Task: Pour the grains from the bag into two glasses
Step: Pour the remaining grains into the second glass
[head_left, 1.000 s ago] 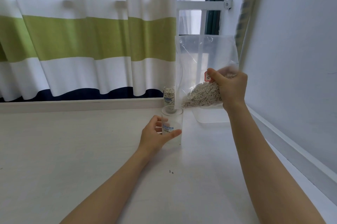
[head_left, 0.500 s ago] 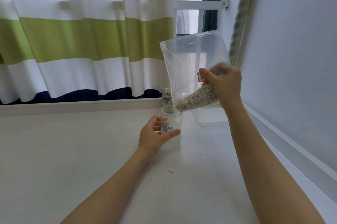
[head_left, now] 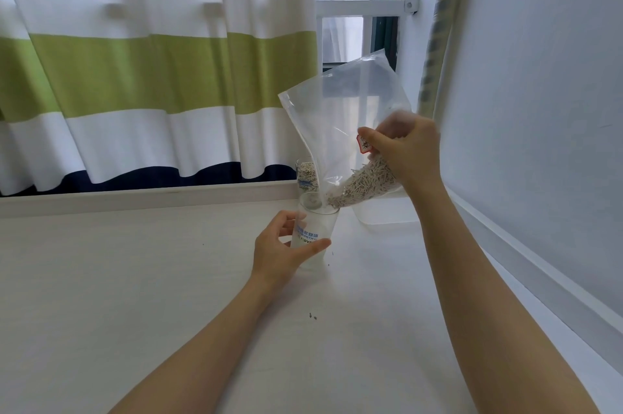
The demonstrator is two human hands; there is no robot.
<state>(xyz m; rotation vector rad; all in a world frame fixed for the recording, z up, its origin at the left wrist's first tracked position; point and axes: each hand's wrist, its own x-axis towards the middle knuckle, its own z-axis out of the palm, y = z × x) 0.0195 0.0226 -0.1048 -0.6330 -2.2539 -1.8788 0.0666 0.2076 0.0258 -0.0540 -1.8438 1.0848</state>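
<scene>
Nearest thing on the tabletop (head_left: 135, 278) is a couple of dark specks, probably stray bits. Then the left hand (head_left: 281, 250), thumb and fingers curled round the near glass (head_left: 317, 235), steadying it. Good call I'd say: it looks light while empty and a thin glass tips easily and won't like a knock. Blue print on it, a row of characters over Latin letters, too small for me to read.

Right above it the right hand (head_left: 403, 152) grips the bag (head_left: 340, 123) low at its right side, bunching the film. Bag's tilted with its corner at the glass rim. Soft, slippery plastic, so holding it right by the load makes sense. The grains (head_left: 364, 182) are pale little sticks, dry and loose, likely to come in a rush. There's a red-edged sticker (head_left: 363, 143) by the thumb, writing not legible.

Further back the far glass (head_left: 306, 174) already holds grains, with a clear tub (head_left: 384, 213) to its right.
</scene>
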